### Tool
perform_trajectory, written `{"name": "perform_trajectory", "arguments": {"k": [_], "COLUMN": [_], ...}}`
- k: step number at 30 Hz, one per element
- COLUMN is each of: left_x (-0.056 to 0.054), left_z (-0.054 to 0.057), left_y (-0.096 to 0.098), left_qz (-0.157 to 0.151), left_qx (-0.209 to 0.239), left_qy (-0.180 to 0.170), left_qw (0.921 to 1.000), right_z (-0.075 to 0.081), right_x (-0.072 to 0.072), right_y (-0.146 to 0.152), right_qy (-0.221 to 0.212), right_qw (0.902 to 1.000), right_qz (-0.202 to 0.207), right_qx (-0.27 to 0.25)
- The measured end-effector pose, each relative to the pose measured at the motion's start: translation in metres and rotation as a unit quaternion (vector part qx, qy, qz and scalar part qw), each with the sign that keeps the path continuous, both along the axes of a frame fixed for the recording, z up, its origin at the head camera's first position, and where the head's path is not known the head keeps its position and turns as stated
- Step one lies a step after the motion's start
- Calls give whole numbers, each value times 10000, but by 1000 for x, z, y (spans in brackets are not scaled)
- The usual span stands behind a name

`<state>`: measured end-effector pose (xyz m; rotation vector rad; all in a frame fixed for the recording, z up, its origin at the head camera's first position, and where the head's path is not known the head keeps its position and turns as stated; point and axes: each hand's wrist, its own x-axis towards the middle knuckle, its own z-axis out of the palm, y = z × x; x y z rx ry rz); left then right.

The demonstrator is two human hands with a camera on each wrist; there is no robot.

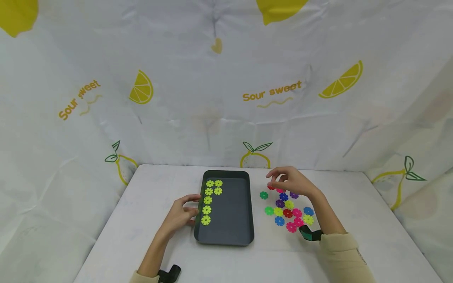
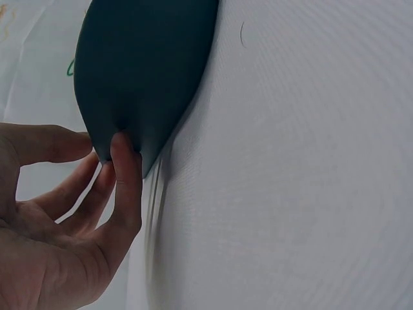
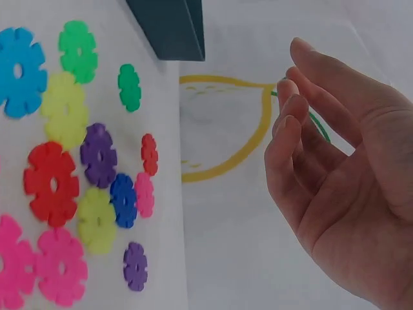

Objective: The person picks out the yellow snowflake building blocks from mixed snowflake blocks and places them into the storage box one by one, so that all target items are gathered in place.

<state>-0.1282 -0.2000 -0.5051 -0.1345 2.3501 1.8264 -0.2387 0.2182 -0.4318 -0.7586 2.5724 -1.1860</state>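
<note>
A dark grey tray (image 1: 230, 212) lies on the table, with several yellow-green snowflake discs (image 1: 207, 210) along its left side and top left corner. My left hand (image 1: 182, 214) holds the tray's left edge; in the left wrist view its curled fingers (image 2: 126, 168) and thumb meet at the tray's rim. To the right of the tray, loose snowflake discs in many colours lie spread out. My right hand (image 1: 290, 181) hovers over the far end of that spread, fingers loosely bent. Close below its fingertips is a red disc (image 3: 149, 155). Nothing shows between the right fingers.
Pink discs (image 3: 61, 266), a blue disc (image 3: 19, 72) and a green disc (image 1: 264, 195) are among the loose ones. A white cloth with lemon prints (image 1: 226, 129) hangs behind the table's far edge. Black camera straps (image 1: 311, 234) sit on the wrists.
</note>
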Motion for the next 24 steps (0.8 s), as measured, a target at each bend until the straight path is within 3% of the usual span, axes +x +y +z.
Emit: {"name": "perform_trajectory", "arguments": {"k": [10,24], "left_x": [0,3], "left_z": [0,3], "left_y": [0,0], "left_qz": [7,-50], "left_qx": [25,133], "left_qy": [-31,63], "left_qw": [10000,9999], "right_z": [-20,-52], "right_x": [16,22], "right_y": [37,69], "right_qy": [-278,-791], "right_qw": [9992,9963], "right_qz": [-58,-7], "right_qx": [290,331]}}
